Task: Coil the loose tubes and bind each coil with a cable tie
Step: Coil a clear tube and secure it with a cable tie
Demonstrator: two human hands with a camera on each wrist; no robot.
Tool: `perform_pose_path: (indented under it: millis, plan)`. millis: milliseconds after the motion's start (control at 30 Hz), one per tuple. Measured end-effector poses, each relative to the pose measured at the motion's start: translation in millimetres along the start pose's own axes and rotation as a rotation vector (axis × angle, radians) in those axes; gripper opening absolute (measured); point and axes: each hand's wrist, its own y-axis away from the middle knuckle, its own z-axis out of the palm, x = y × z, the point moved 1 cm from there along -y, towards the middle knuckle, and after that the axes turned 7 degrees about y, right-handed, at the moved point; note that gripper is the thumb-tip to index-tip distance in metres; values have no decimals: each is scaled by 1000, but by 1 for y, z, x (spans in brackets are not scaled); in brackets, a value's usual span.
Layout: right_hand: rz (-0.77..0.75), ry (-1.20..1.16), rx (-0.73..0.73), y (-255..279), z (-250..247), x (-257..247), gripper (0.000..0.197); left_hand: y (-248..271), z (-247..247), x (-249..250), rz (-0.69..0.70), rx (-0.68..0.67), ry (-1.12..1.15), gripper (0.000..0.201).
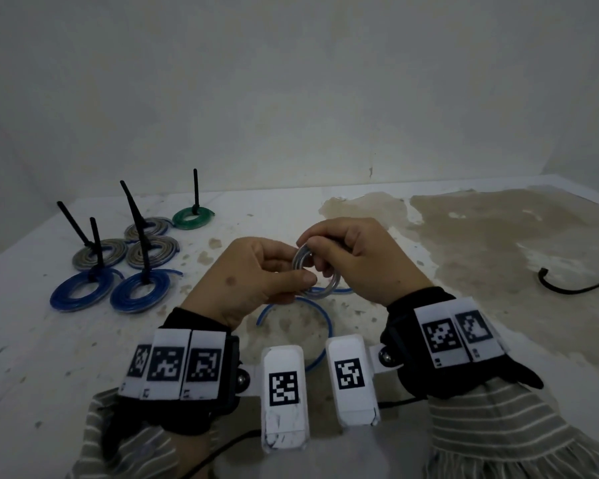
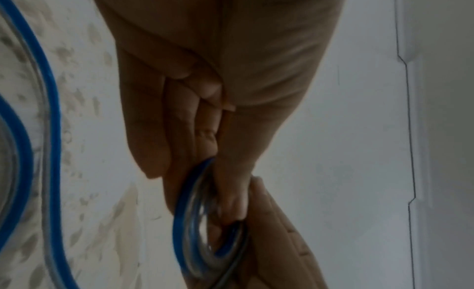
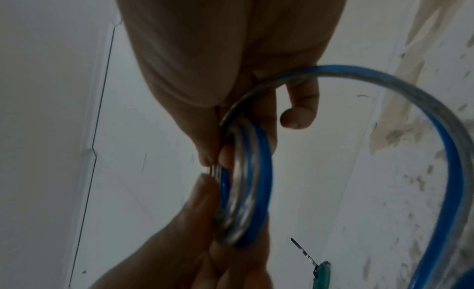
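A small coil of blue-striped clear tube (image 1: pixel 303 267) is held above the table between both hands. My left hand (image 1: pixel 296 276) pinches its lower left edge between thumb and fingers. My right hand (image 1: pixel 320 259) curls over the coil's top and right side. In the left wrist view the coil (image 2: pixel 183 222) sits edge-on at my fingertips. The right wrist view shows the coil (image 3: pixel 247 192) with the free tail (image 3: pixel 436 119) arcing off to the right. That tail (image 1: pixel 327 319) loops on the table below my hands. A loose black cable tie (image 1: pixel 573 286) lies at the right.
Several bound coils stand at the left, each with a black tie tail sticking up: blue ones (image 1: pixel 140 292), grey ones (image 1: pixel 99 254) and a green one (image 1: pixel 192 217). The white table (image 1: pixel 360 209) is stained brown at the right. Walls close off the back.
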Motion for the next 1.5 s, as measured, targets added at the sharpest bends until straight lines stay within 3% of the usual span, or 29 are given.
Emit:
perform_pose_path:
  millis: [200, 400, 567, 667, 800, 900, 1167, 1400, 1500]
  plan:
    - [15, -40, -1, 0, -4, 3, 16, -2, 0, -1, 42, 50, -21, 14]
    - [71, -141, 57, -2, -4, 6, 20, -4, 0, -7, 37, 182, 247, 10]
    - [59, -225, 134, -2, -1, 2, 24, -4, 8, -6, 14, 136, 411, 16]
    - [48, -305, 183, -3, 0, 3, 23, -2, 14, -8, -11, 93, 355, 14]
    - [2, -205, 159, -3, 0, 6, 23, -1, 11, -6, 14, 88, 205, 7]
    - [-46, -91, 113, -3, 3, 6, 28, 1, 5, -1, 60, 116, 225, 27]
    - [-14, -129, 144, -2, 1, 6, 13, -2, 4, 1, 134, 152, -31, 7]
    - [75, -265, 138, -4, 3, 7, 15, -5, 4, 1, 128, 268, 335, 13]
    - [44, -249, 190, -5, 4, 5, 24, -7, 10, -3, 103, 231, 288, 13]
